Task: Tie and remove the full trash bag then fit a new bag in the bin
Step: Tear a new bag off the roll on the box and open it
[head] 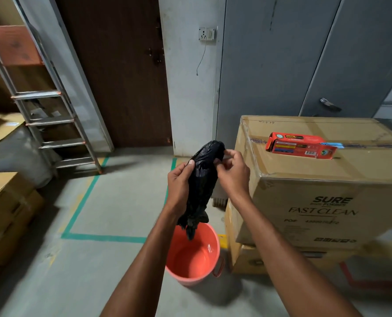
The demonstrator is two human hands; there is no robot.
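A crumpled black trash bag [201, 179] hangs between my hands above an orange bin [196, 261] on the floor. My left hand [179, 186] grips the bag's left side with the thumb on top. My right hand [232, 172] pinches the bag near its upper end. The bag's lower tip dangles just inside the bin's rim. The bin's inside shows bare orange plastic with no liner. A red bag box [301, 146] with an open end flap lies on a big cardboard carton [327, 191] to the right.
Stacked cartons stand right of the bin, with grey metal cabinets [304, 53] behind. An aluminium ladder [53, 122] leans at the left beside a brown door [121, 76]. More cartons [5, 213] line the left edge. Green tape marks the concrete floor.
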